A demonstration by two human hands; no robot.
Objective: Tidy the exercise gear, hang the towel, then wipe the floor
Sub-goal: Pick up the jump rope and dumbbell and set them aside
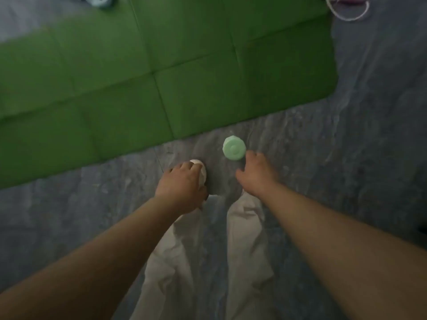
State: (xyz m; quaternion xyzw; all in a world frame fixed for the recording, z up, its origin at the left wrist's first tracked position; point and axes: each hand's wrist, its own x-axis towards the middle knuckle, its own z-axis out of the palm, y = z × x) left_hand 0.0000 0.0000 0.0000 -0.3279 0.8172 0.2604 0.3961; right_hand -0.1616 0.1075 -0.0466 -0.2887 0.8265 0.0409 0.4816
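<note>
- Grip of the left hand point(182, 185) is curled over a pale round object point(203, 175) on the grey floor point(346, 158).
- Right hand point(258, 174), fingers spread apart, sits just beside a green round object point(233, 147) near the green mat point(161, 77); contact unclear.

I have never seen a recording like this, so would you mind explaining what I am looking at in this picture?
There is no machine here. The single picture comes from a camera worn on a person's head, looking forward and down past their pale trousers. The left hand curls over a pale object standing on the grey floor, apparently gripping it. The right hand reaches with loose fingers beside a green object with a round top; whether it touches is unclear. Both may be small dumbbells seen end-on. Behind them lies a green mat, and a whitish cord lies at the top right.
</note>
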